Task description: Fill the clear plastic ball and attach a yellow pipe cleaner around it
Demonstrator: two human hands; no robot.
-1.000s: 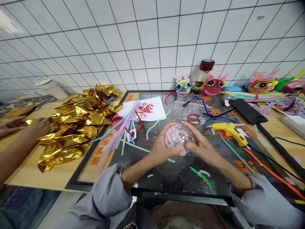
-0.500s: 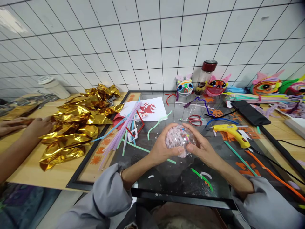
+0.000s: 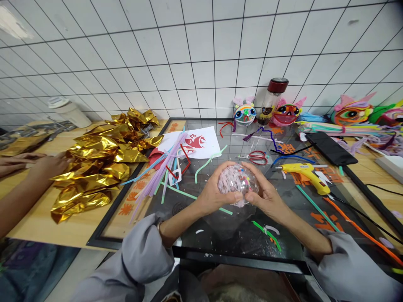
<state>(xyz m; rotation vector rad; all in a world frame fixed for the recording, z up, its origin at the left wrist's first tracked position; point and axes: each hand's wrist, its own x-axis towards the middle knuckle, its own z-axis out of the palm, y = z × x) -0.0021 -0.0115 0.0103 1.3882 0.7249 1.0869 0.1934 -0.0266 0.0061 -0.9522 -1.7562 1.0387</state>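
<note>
Ball, apparently clear and part pinkish, between left hand and right hand, both cupped against its sides.

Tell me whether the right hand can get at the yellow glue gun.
Probably yes: nothing tall stands between the right hand and the yellow glue gun, though that hand would first have to leave the clear ball.

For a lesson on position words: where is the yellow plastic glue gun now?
In the head view, the glue gun lies right of the right hand, between a curved blue fuzzy strip and a straight teal strip.
</note>
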